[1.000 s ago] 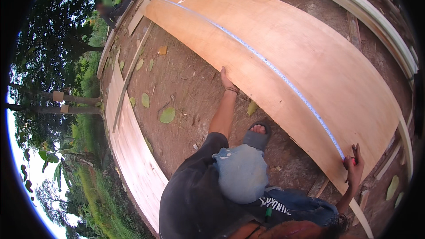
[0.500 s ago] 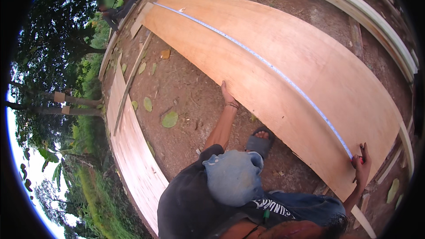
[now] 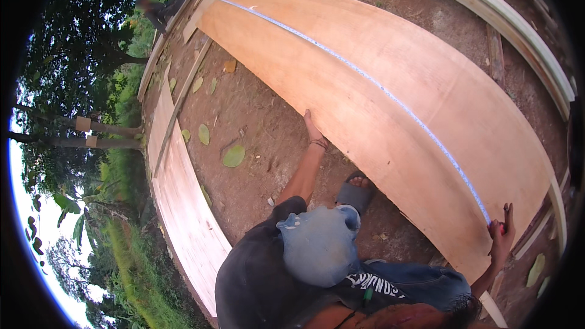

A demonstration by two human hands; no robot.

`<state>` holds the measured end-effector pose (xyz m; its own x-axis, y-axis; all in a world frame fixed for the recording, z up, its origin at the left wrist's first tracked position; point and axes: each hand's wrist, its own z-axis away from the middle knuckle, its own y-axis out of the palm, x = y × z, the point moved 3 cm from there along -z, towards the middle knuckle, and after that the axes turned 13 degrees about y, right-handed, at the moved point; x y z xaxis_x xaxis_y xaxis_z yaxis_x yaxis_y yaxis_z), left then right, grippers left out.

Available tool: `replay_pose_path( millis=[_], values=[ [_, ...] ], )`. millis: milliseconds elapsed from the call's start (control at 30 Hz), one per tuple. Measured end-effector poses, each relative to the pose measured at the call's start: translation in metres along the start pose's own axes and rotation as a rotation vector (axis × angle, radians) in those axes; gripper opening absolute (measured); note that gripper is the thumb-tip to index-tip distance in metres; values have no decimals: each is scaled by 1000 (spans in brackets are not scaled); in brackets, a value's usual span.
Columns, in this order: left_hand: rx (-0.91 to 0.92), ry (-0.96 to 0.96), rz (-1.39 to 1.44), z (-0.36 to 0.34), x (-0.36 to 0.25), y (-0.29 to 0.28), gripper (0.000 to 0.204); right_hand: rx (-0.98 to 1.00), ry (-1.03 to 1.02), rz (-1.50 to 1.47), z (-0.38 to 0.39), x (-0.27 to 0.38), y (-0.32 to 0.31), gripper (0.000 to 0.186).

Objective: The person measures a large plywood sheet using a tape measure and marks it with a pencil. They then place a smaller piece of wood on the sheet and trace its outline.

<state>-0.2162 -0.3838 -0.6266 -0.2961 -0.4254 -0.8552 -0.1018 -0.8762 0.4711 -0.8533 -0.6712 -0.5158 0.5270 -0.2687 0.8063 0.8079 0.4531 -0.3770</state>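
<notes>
from over here the plywood sheet (image 3: 365, 128) stretched out ahead looks thin and bendy, so i'd take it by both long edges; right hand (image 3: 501, 240) has fingers curled round the tape measure (image 3: 382, 88), left hand (image 3: 314, 128) at near edge, can't tell how closed.

white lettering (image 3: 376, 286) | on dark clothing (image 3: 348, 297) | measuring tape (image 3: 382, 88) | printing too small to read

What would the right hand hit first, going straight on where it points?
Probably the board: its bare surface lies ahead of the right hand, with the tape running off leftward. If it is higher, the way to the far edge looks free; depth is unclear.
</notes>
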Motion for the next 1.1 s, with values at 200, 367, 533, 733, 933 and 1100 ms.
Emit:
replay_pose_path(
  millis=[200, 367, 533, 733, 933, 1100],
  values=[
    [-25, -106, -2, 0, 23, -18, 93, -36, 18, 48, 21, -12, -7, 71],
    [-400, 271, -931, -14, -25, -82, 96, 74, 15, 24, 26, -21, 24, 71],
    [139, 893, -1185, 24, -66, 36, 81, -48, -29, -29, 29, -2, 49, 70],
    [773, 875, -1444, 33, -32, 126, 75, -51, -6, -77, 35, 3, 73, 70],
    [989, 814, -1522, 49, 18, 175, 75, -114, -34, -22, 35, -12, 47, 71],
    [1013, 903, -1507, 55, 29, 182, 78, -129, -40, -15, 38, -17, 31, 72]
  ],
)
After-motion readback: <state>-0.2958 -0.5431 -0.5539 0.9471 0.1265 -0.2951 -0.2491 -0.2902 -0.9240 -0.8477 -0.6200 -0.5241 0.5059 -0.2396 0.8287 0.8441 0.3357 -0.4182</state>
